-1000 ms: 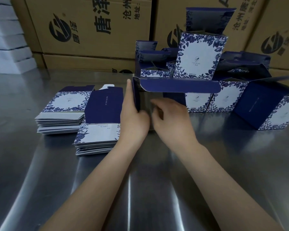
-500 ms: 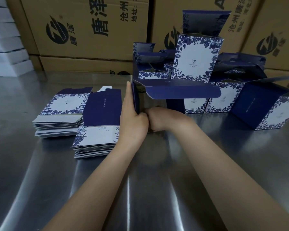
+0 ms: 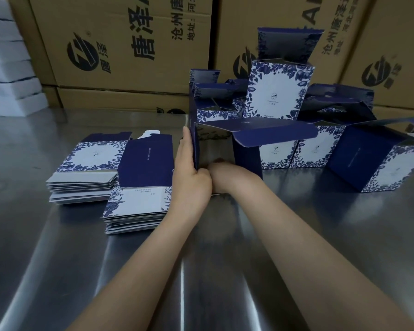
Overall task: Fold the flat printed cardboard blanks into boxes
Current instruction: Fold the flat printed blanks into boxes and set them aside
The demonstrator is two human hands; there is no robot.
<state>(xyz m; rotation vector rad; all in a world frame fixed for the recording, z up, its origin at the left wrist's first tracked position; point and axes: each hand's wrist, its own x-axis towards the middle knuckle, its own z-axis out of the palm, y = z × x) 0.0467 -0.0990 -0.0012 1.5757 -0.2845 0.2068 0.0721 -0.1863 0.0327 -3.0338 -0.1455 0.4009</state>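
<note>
A half-formed dark blue box (image 3: 246,154) lies on its side on the steel table (image 3: 58,271), its open end facing me and a long flap sticking out to the right. My left hand (image 3: 189,177) holds the box's left wall, fingers flat along the outside and thumb round the near edge. My right hand (image 3: 225,175) is pushed into the box, its fingers hidden inside. Two stacks of flat blue-and-white floral blanks (image 3: 91,158) (image 3: 141,201) lie just left of my left hand.
Several folded boxes with lids up stand behind and to the right, one tall (image 3: 277,91) and one tilted at the far right (image 3: 378,163). Brown shipping cartons (image 3: 129,44) wall off the back. White foam slabs (image 3: 7,68) are stacked at the far left.
My right hand has gone from the box's opening deep into its inside. My left hand has kept its hold on the left wall. The box has barely shifted.
</note>
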